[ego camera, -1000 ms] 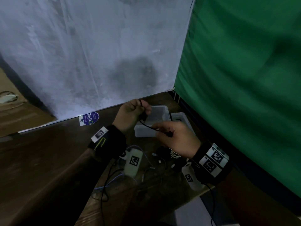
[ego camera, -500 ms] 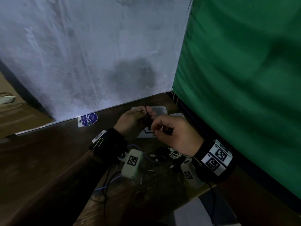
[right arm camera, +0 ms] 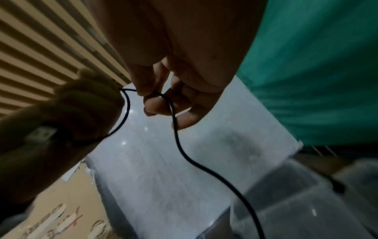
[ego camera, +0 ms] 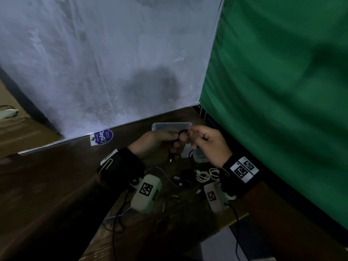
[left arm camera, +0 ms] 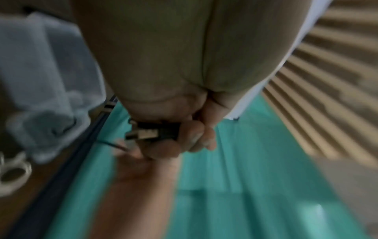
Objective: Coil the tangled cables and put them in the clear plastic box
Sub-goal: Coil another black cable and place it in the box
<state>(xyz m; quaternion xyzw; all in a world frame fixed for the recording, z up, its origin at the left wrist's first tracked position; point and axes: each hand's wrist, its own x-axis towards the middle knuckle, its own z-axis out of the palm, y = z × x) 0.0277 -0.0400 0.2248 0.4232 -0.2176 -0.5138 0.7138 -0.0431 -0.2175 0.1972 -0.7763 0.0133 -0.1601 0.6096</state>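
A thin black cable (right arm camera: 180, 145) runs between both hands above the dark wooden table. My left hand (ego camera: 165, 142) grips its USB plug (left arm camera: 151, 133) and a small loop of it in curled fingers. My right hand (ego camera: 199, 136) pinches the cable (ego camera: 183, 131) just right of the left, and the rest hangs down from it. The clear plastic box (ego camera: 171, 126) stands right behind the hands. Its lid (ego camera: 200, 157) lies under my right hand. White coiled cables (ego camera: 204, 175), a blue cable (ego camera: 165, 173) and black ones lie tangled on the table below my wrists.
A green cloth (ego camera: 273, 91) hangs close on the right. A white sheet (ego camera: 113, 63) stands behind the table. A blue round sticker (ego camera: 103, 137) lies at the sheet's foot. The table (ego camera: 56, 176) ends near the lower right.
Both hands rose and drew together in front of the box. My right hand brought the cable up to the left hand, forming a loop.
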